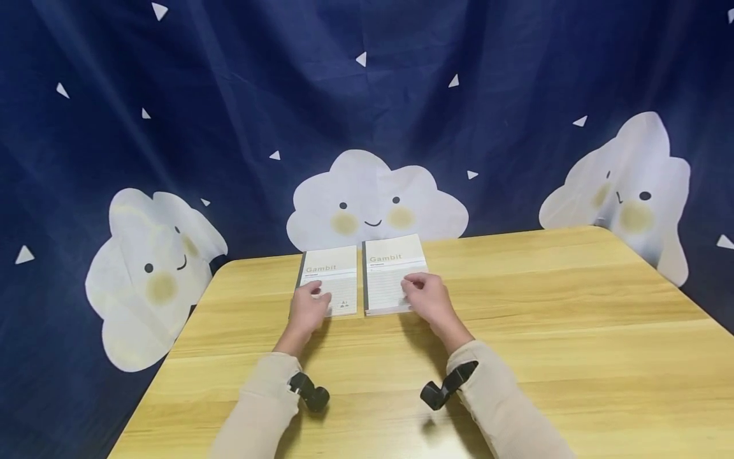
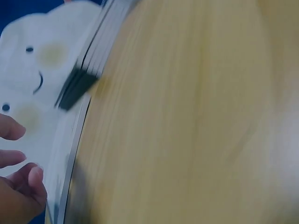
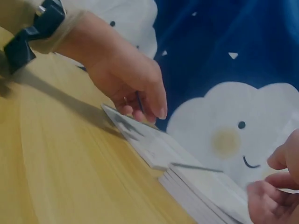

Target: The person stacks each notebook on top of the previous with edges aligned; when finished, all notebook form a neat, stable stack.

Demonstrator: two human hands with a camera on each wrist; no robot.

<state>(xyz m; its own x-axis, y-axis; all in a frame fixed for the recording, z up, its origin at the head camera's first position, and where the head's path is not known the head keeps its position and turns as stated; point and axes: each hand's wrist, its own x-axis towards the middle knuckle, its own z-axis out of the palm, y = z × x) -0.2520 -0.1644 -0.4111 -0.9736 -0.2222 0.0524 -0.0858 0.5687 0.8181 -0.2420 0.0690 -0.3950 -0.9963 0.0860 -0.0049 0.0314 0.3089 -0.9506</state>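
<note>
Left hand (image 1: pixel 309 307) grasps the near edge of the left notebook (image 1: pixel 329 274); right hand (image 1: pixel 427 296) rests, fingers curled, on the right notebook stack (image 1: pixel 392 274). Next, likely 1 firm lift.

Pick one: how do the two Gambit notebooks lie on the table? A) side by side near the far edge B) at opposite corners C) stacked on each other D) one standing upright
A: the left notebook and right notebook lie flat side by side near the far edge of the table, a hand on each.
</note>
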